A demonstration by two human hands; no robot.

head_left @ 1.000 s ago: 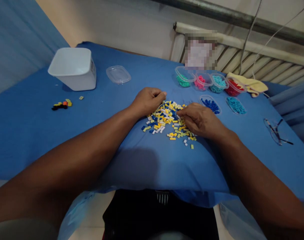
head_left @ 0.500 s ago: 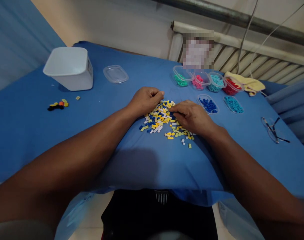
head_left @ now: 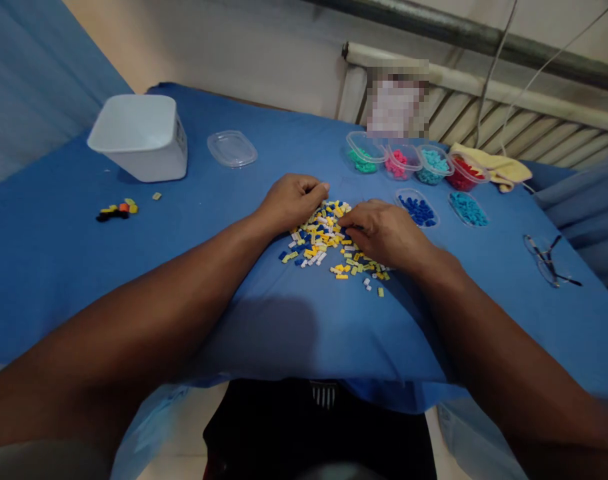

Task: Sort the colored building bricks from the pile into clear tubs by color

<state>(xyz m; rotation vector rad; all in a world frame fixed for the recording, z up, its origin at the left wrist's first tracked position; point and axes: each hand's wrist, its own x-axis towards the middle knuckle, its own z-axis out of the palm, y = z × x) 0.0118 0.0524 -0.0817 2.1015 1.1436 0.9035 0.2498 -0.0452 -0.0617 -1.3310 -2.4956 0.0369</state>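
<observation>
A loose pile of small toy bricks [head_left: 320, 235] in yellow, white, blue and pale green lies on the blue cloth. At its upper left edge rests my left hand [head_left: 298, 200], fingers curled in with the thumb against them; whatever they hold is hidden. My right hand [head_left: 379, 230] reaches into the pile from the right, its index finger and thumb close together among the bricks. Too little shows between those fingertips to name a held piece. Just beyond the right hand is a clear lid [head_left: 437, 215] bearing dark blue bricks [head_left: 417, 209].
Clear tubs hold green [head_left: 363, 162], pink [head_left: 397, 165], turquoise [head_left: 433, 165] and red bricks [head_left: 465, 175]. Light blue bricks [head_left: 468, 209] sit farther right, near eyeglasses [head_left: 547, 260] and a yellow cloth [head_left: 504, 167]. Leftward stand a white bin [head_left: 157, 157], a clear lid [head_left: 232, 149] and mixed bricks [head_left: 118, 211].
My right hand's fingers have curled slightly more and drawn together at the pile. My left hand stays in place.
</observation>
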